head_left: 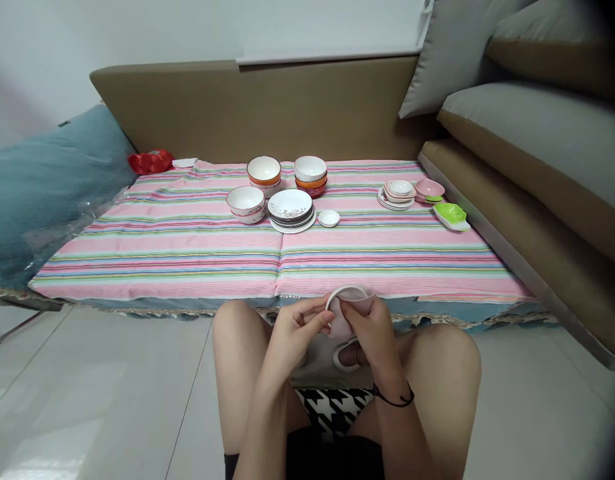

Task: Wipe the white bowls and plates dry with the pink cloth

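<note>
My left hand (300, 323) pinches the left rim of a small white dish (336, 294) held over my lap. My right hand (370, 323) is closed on a pale pink cloth (358, 304), its thumb pressing the cloth inside the dish. Cloth also hangs below the rim, so most of the dish is hidden. Beyond my hands, on the striped cover, stand a stack of plates (290, 205) and a small white saucer (329, 218). A white bowl (246, 202) sits left of the plates, with two stacks of bowls, one left (264, 171) and one right (310, 173), behind.
Farther right on the striped cover (202, 260) are a stack of small dishes (398, 193), a pink bowl (429, 189) and a green leaf-shaped dish (451, 215). A red bundle (151, 161) lies far left. Cushions (532, 147) flank the right side; my knees frame my hands.
</note>
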A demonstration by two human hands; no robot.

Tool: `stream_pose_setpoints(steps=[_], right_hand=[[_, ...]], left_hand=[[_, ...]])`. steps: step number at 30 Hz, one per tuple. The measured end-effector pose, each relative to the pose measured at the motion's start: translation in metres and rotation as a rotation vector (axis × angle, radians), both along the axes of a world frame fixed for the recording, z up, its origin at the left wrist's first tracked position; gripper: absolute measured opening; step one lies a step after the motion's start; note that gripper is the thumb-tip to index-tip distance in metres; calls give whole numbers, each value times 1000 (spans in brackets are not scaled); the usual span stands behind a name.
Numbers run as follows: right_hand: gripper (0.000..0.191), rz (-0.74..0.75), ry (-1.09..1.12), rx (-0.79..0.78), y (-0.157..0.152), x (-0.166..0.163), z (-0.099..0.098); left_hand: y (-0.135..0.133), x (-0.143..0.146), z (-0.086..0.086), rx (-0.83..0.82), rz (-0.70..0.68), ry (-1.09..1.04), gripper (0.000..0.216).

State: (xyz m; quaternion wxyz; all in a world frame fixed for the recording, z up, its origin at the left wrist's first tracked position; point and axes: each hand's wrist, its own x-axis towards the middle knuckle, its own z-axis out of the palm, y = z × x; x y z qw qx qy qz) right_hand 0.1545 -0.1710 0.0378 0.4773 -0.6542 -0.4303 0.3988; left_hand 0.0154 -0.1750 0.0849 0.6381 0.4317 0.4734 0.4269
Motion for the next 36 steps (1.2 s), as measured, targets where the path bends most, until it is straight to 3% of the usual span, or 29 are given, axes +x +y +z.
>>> stream_pose_setpoints(steps=[5, 11, 18, 25, 31, 36], right_hand=[[38, -118, 34, -44, -1, -3, 0], [44, -118, 87, 0, -2, -4, 1], [38, 20, 75, 56, -2, 0, -1], [29, 163, 88, -2, -4, 10, 0], [31, 151, 57, -44, -2, 6, 1], [37, 83, 58, 19, -3, -2, 8]], left_hand=[[-2, 1, 2, -76, -19, -32, 33], [-3, 4, 0, -50, 54, -66, 30], [-3, 2, -2, -89, 154, -104, 33], [-2, 0, -3, -102, 171, -100, 37], [-1, -1, -4, -96, 137, -87, 35], [-1, 0, -3, -82, 105, -67, 29]])
